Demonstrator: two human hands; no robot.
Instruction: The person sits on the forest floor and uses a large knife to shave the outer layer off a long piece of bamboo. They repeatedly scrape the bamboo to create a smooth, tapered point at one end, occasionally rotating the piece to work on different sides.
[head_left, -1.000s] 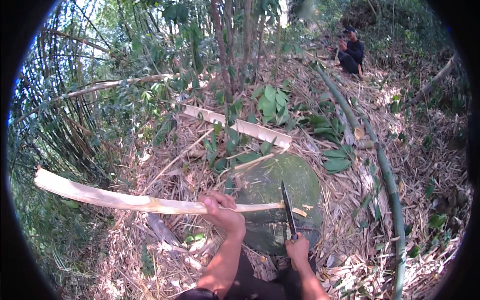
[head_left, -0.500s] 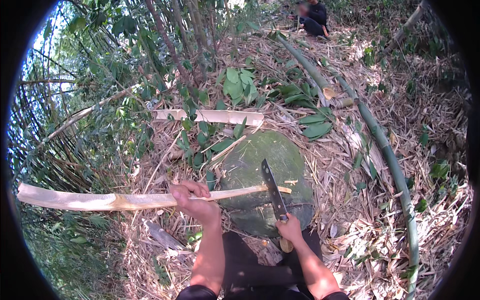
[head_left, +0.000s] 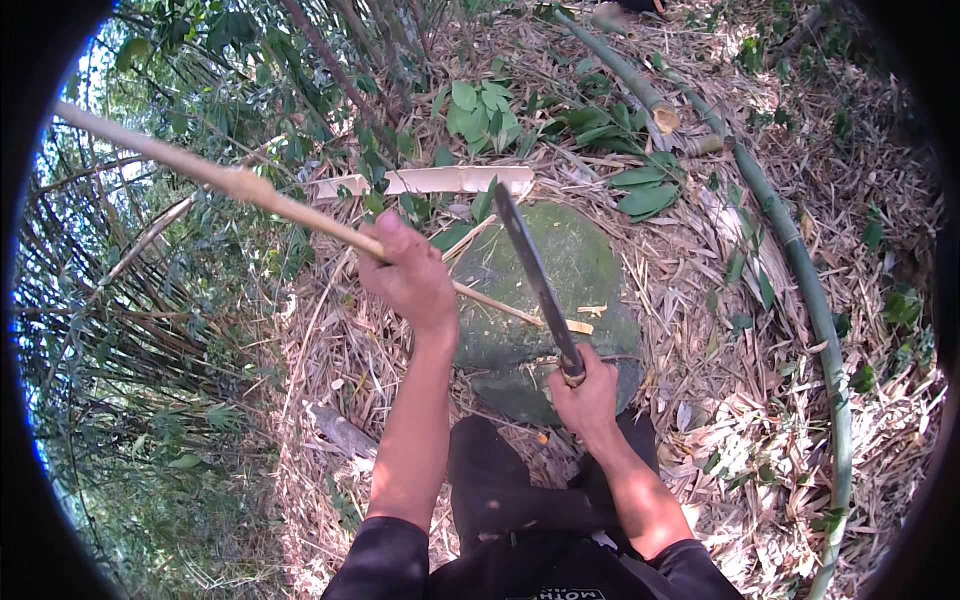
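My left hand is wrapped round a long pale strip of split bamboo. The strip slants from the upper left, with a thick node partway along, down to its thin end over a mossy, rounded stone. In my right hand is a machete, gripped by its handle, the dark blade pointing up and away. The blade lies across the strip near its thin end; whether it touches cannot be made out. A small pale bamboo shaving lies on the stone beside the strip's tip.
Beyond the stone, a wide split bamboo piece lies on dry leaf litter. A long green bamboo pole curves down the right side, near a cut bamboo stem. Dense bamboo growth stands at the left, and green leaves lie about.
My left hand has turned and lifted, raising the strip's far end and tilting it edge-on. The machete is turned to show its blade more edge-on. The view has tipped down toward my body.
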